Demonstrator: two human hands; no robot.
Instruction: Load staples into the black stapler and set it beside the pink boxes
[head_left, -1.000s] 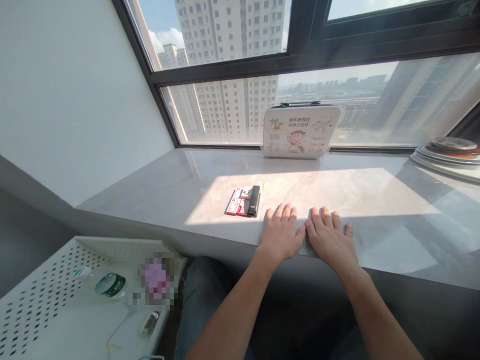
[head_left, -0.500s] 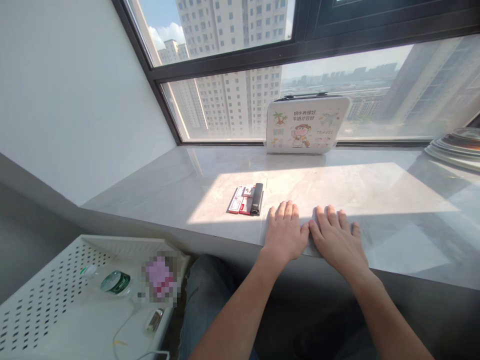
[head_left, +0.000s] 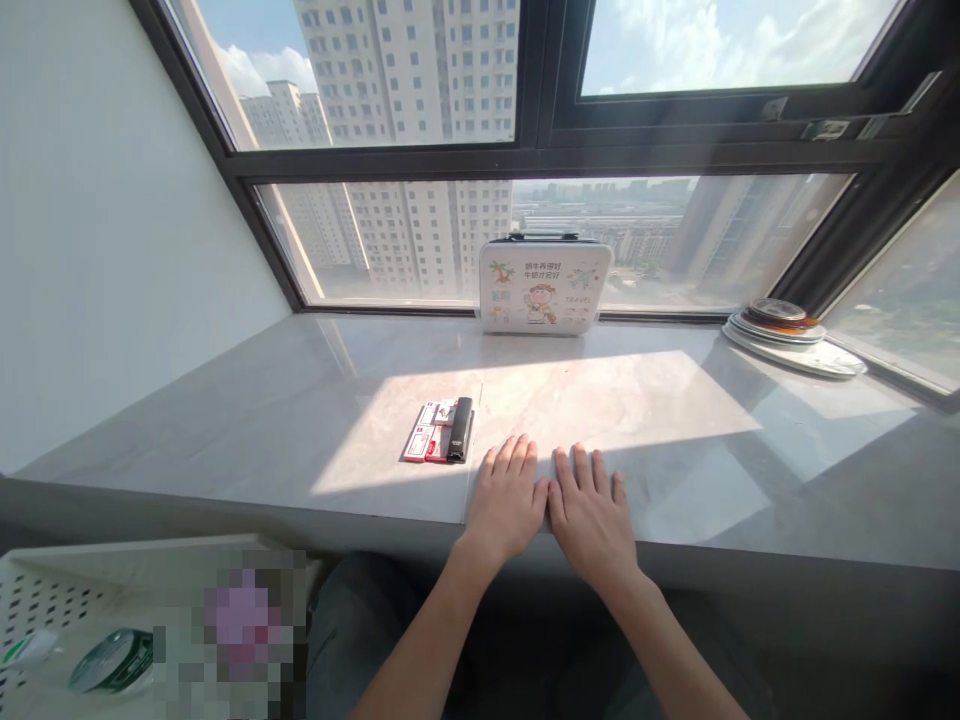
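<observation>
My left hand (head_left: 507, 500) lies flat, palm down, at the front edge of the marble-look window sill (head_left: 360, 400). Beside it, my right hand (head_left: 595, 510) rests the same way, and the two thumbs touch or nearly touch. Both hands hold nothing. Just left of my left hand is a black stapler (head_left: 460, 430), lying against some small red-and-white boxes (head_left: 420, 438). The stapler and boxes sit in a patch of sunlight, apart from my fingers.
A white case with cartoon prints (head_left: 546, 290) leans against the window. Stacked plates or lids (head_left: 795, 345) sit in the right corner. Below left, a white perforated basket (head_left: 172, 552) holds a plastic bottle (head_left: 112, 660) and a pixelated pink item (head_left: 241, 620).
The camera view has swung right and up, so more of the window and the stacked plates show. My hands stay flat on the sill; the stapler and boxes have not moved.
</observation>
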